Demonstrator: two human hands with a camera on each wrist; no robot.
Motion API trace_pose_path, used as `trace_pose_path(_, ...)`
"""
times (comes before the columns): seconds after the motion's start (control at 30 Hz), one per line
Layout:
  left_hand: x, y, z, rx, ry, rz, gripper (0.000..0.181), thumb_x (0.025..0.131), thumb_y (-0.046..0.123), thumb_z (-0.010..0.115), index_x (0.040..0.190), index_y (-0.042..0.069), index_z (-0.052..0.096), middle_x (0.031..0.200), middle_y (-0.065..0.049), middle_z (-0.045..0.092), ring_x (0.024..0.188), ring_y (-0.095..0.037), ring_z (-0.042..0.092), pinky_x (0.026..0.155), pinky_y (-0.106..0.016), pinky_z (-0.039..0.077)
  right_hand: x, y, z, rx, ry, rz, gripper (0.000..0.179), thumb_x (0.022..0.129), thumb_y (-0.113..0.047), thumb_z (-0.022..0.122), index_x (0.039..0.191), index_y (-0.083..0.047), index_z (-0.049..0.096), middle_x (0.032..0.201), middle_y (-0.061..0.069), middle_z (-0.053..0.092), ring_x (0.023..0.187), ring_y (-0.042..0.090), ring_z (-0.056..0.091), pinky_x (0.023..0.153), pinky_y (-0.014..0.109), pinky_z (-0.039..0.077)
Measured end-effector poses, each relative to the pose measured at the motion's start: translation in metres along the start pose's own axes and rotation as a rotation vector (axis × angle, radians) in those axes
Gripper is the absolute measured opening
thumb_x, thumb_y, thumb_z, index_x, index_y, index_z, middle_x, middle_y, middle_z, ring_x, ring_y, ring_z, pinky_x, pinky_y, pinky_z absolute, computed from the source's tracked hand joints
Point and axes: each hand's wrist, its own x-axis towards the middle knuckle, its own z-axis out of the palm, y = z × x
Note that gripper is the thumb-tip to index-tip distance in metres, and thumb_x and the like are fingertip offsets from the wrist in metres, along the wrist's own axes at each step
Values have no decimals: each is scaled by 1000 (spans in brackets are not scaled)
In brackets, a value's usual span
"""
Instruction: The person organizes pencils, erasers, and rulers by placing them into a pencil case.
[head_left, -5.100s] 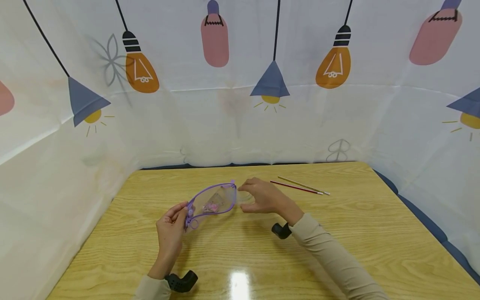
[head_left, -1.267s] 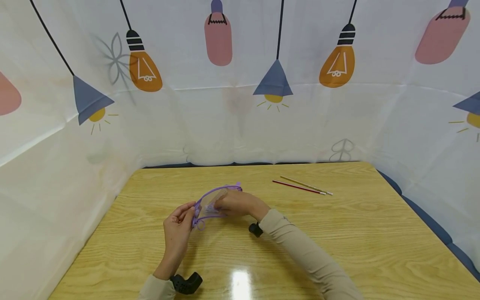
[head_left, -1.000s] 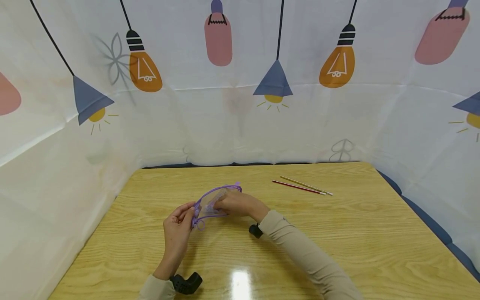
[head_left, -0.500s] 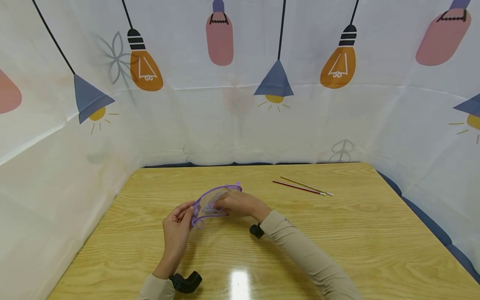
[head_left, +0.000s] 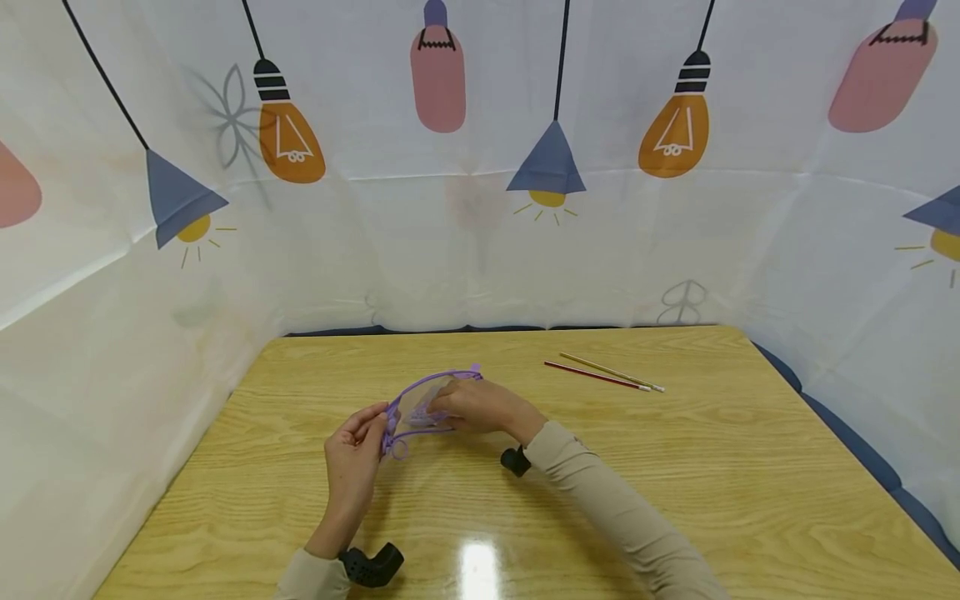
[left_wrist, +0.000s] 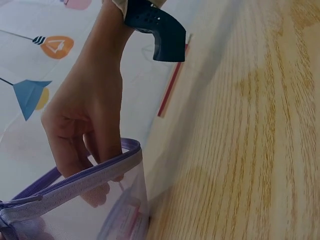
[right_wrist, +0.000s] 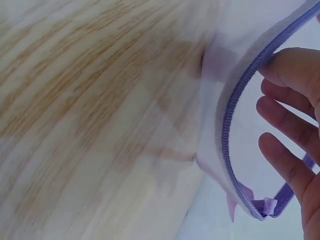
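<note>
A translucent mesh pouch with a purple zipper edge (head_left: 427,432) is held up above the table, its mouth spread wide. The left hand (head_left: 352,458) pinches the pouch's near-left end by the zipper. Reaching into the mouth from the right is the right hand (head_left: 483,407). In the right wrist view its fingers (right_wrist: 287,120) are spread apart with nothing seen between them, the thumb right at the zipper edge. Through the mesh (left_wrist: 65,220) in the left wrist view show the right fingertips and a pinkish-red item (left_wrist: 131,220), blurred by the fabric.
Two pencils, one red (head_left: 592,376) and one gold (head_left: 607,369), lie with white ends nearly together toward the back right of the wooden table (head_left: 675,467). A white cloth (head_left: 480,250) printed with lamps and bulbs surrounds the table's back and sides.
Some five seconds ago the right hand was outside the pouch's right end; since then it has moved left into the mouth. In the last half second its fingers loosened slightly. The left hand keeps its pinch.
</note>
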Motion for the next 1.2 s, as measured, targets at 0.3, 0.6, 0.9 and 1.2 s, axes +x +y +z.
trace_pose_path(0.3, -1, 1, 1, -5, -5, -5, 19, 96, 6, 61, 109, -6, 69, 85, -11, 71, 57, -5, 55, 43, -16, 40, -8, -1, -8, -39, 96, -8, 25, 92, -19, 70, 116, -11, 69, 109, 0, 67, 102, 14, 61, 88, 23, 47)
trace_pose_path(0.6, 0, -1, 2, 21, 5, -10, 18, 96, 5, 60, 109, -2, 70, 89, -10, 72, 62, -6, 60, 46, -17, 44, -19, -1, -18, -68, 145, 16, 23, 93, -19, 67, 114, -10, 68, 110, 0, 66, 101, 15, 60, 82, 25, 49)
trace_pose_path(0.9, -2, -1, 2, 24, 0, -1, 18, 96, 6, 61, 109, -3, 69, 90, -11, 72, 60, -6, 58, 43, -16, 41, -31, -4, -26, -103, 200, 38, 22, 93, -17, 65, 114, -12, 66, 109, 0, 65, 97, 16, 60, 82, 31, 49)
trace_pose_path(1.2, -2, -2, 2, 25, -1, -2, 18, 96, 6, 61, 108, -3, 70, 90, -12, 72, 69, -12, 65, 48, -19, 48, -42, -5, -32, -143, 242, 80, 26, 90, -19, 69, 115, -13, 64, 108, 0, 64, 95, 17, 60, 81, 37, 49)
